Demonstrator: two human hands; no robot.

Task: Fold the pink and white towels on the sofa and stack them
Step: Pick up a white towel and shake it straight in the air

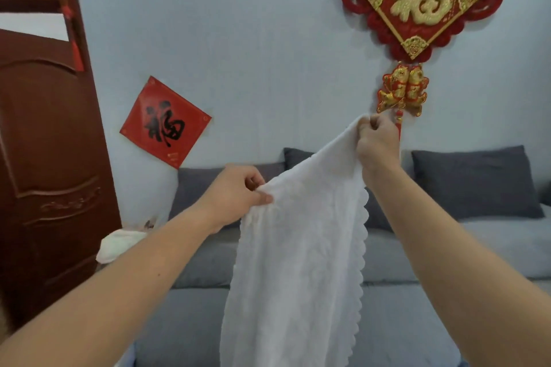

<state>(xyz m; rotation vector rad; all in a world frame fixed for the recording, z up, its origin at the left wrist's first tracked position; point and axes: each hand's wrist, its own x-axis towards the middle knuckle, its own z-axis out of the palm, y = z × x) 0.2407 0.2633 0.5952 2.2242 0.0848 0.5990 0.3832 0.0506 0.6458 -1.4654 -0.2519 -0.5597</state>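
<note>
Hanging lengthwise, white towel (298,247) (both hands pinch top edge).

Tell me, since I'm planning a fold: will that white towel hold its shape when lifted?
Probably not: the white towel sags between the left hand and right hand and hangs limp, so it's floppy. It looks light, held by pinches alone. Its scalloped edge may curl.
</note>
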